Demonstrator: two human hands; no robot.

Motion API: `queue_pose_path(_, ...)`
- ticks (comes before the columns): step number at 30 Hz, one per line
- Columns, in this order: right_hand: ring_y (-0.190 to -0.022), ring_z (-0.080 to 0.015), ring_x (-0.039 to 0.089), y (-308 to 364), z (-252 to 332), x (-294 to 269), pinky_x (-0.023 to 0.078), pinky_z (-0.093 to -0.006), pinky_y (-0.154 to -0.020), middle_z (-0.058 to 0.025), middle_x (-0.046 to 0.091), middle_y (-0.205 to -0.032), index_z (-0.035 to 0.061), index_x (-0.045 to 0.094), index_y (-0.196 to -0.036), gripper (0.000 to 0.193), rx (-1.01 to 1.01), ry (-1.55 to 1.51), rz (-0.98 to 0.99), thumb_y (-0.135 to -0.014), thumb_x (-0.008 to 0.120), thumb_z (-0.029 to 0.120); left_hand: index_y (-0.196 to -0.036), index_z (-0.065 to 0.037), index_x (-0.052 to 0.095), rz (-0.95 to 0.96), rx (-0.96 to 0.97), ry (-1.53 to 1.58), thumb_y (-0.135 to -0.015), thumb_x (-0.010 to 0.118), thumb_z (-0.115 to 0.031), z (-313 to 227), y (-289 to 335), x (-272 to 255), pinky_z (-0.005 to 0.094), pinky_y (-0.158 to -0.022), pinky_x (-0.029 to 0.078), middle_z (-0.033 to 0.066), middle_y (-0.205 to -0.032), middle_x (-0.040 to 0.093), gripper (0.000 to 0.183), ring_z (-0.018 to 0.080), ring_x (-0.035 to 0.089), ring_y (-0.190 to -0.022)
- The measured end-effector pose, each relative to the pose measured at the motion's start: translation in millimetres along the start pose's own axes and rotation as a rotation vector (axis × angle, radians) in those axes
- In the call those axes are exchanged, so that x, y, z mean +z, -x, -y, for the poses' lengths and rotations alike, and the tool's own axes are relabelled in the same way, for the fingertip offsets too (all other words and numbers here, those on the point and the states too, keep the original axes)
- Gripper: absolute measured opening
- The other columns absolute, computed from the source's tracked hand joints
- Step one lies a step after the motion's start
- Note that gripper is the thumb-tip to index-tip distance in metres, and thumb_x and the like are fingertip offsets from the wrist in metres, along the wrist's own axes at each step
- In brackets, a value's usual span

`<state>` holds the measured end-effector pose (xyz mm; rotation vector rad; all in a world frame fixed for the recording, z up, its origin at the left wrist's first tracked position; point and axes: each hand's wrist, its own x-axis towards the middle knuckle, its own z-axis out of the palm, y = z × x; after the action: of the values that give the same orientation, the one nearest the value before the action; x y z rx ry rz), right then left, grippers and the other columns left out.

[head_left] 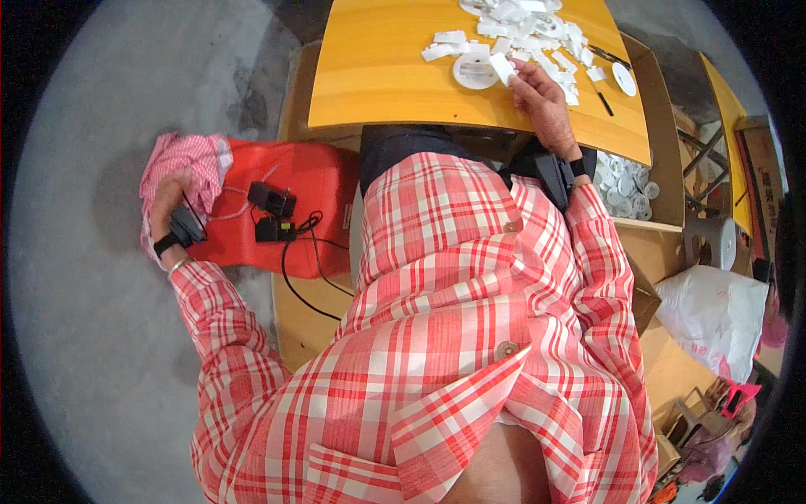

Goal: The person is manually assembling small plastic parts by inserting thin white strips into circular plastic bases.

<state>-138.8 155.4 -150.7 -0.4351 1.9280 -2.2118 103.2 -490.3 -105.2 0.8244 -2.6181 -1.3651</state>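
Observation:
Over the near edge of the yellow table, my right hand (544,99) pinches a small white rectangular plastic piece (502,69) between thumb and fingers. Just left of that piece lies a round white plastic disc (473,74). Loose white plastic parts (537,32) are heaped beyond and around the hand. Far to the left, my left hand (170,195) reaches down to a pink checked cloth (186,160) at the end of a red stool (290,168). Its fingers are blurred and partly hidden there, so their grip does not show. Dark devices are strapped at both wrists.
Two black box-shaped devices (273,199) with cables lie on the red stool. A dark pen-like stick (605,104) rests on the yellow table (378,76). Below its right side, a cardboard box (659,168) holds many round white parts. A white plastic bag (714,315) stands at right.

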Motion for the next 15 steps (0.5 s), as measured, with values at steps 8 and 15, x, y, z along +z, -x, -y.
queue_pose_path(8, -0.065, -0.0042, 0.046, -1, 6, 2, 0.039, -0.0183, -0.060, 0.0047, 0.053, -0.078, 0.0046, 0.055, -0.118, 0.034, 0.061, -0.225, -0.021, -0.086, 0.061, 0.015, -0.085, 0.003, 0.065, 0.056, -0.125, -1.246, -0.077, 0.052, -0.033, 53, -44, 31, 0.0436, -0.074, 0.048, 0.0264, -0.090, 0.061, 0.039, 0.0384, 0.061, -0.085)
queue_pose_path(15, -0.067, -0.0056, 0.046, -4, -3, -15, 0.039, -0.0186, -0.062, 0.0037, 0.053, -0.084, 0.0010, 0.050, -0.123, 0.036, 0.080, -0.414, -0.021, -0.088, 0.057, 0.009, -0.099, 0.000, 0.059, 0.119, 0.395, -0.585, -0.083, 0.062, -0.039, -158, -22, 154, 0.0310, -0.069, 0.046, 0.0125, -0.086, 0.063, 0.043, 0.0223, 0.061, -0.081)
